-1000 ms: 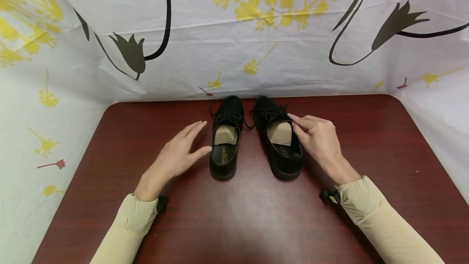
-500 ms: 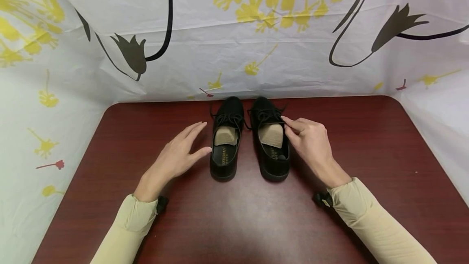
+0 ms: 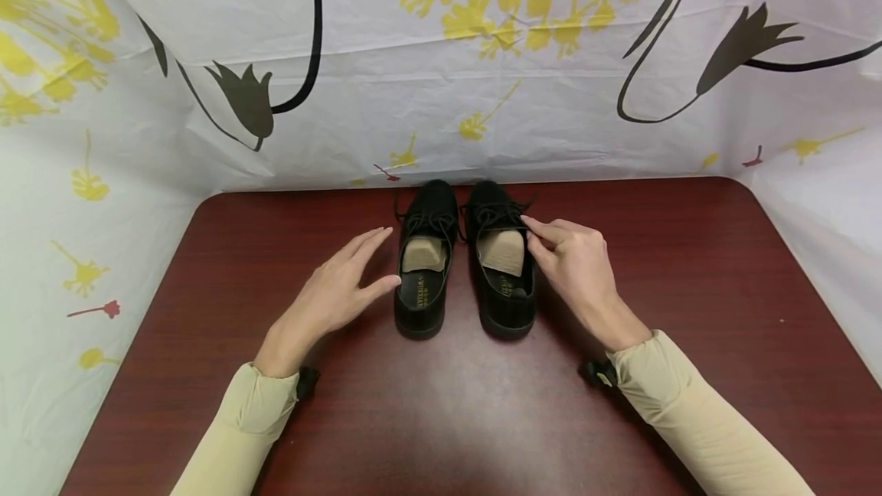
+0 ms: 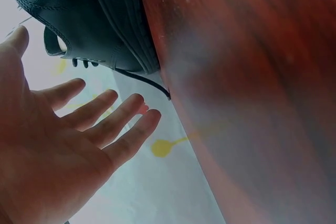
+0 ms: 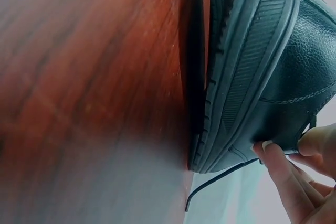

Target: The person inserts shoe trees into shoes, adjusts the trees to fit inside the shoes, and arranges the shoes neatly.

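Two black lace-up shoes stand side by side at the table's far edge in the head view, toes pointing away. My right hand (image 3: pixel 573 266) pinches the right shoe (image 3: pixel 507 316) at its outer side by the lace eyelets; the right wrist view shows thumb and fingers on the black upper (image 5: pixel 310 40). My left hand (image 3: pixel 329 291) is beside the left shoe (image 3: pixel 420 320), fingers extended and spread, holding nothing. Whether its thumb touches that shoe is unclear. Beige inserts sit inside both shoe openings, one in the left (image 3: pixel 423 254) and one in the right (image 3: pixel 501 252).
The dark red wooden table (image 3: pixel 441 419) reflects light near its middle. A white sheet (image 3: pixel 358 136) with yellow and grey flower prints hangs behind and on both sides. A loose lace (image 4: pixel 142 78) trails from the left shoe toward the table edge.
My right hand has moved left with the right shoe, bringing it closer to the left shoe and turning it straighter. The left hand and left shoe have stayed nearly still.
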A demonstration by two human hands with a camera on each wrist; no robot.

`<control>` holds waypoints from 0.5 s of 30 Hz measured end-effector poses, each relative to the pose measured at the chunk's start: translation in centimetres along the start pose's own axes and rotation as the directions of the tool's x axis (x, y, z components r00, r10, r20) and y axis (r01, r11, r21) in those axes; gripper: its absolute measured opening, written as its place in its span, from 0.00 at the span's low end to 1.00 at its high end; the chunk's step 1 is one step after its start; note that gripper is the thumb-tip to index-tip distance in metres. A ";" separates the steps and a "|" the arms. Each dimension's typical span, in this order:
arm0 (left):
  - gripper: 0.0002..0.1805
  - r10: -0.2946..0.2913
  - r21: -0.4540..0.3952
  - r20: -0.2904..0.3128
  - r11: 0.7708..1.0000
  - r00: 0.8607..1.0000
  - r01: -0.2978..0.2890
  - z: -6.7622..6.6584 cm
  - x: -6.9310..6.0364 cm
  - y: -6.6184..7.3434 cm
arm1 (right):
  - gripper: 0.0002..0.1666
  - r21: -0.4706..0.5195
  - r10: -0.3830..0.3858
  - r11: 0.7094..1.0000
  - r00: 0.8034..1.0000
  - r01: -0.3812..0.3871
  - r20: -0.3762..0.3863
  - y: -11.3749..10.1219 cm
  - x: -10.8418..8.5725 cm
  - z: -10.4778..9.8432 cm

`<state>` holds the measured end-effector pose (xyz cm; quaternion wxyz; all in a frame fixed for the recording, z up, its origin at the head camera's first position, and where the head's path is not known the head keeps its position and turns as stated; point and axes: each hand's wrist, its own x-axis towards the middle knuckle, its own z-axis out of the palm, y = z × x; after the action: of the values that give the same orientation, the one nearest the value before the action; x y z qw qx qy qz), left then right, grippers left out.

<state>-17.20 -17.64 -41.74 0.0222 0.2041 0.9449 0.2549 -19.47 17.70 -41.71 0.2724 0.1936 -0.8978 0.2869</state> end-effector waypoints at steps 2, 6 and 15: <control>0.43 0.000 -0.002 0.000 1.000 1.000 0.000 0.0 0.0 0.0 | 0.15 0.002 0.006 1.000 1.000 -0.006 0.000 -0.1 0.1 0.1; 0.43 0.001 -0.008 0.002 1.000 1.000 -0.001 0.0 0.0 0.0 | 0.15 0.003 0.019 1.000 1.000 -0.019 -0.004 -0.4 0.1 0.3; 0.43 -0.005 -0.010 0.011 1.000 1.000 0.005 0.0 0.0 0.1 | 0.14 0.012 0.034 0.999 0.999 -0.034 -0.019 -1.1 0.3 0.7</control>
<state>-17.16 -17.62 -41.69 0.0288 0.2029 0.9440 0.2585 -19.42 16.39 -41.60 0.2748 0.1770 -0.8967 0.2985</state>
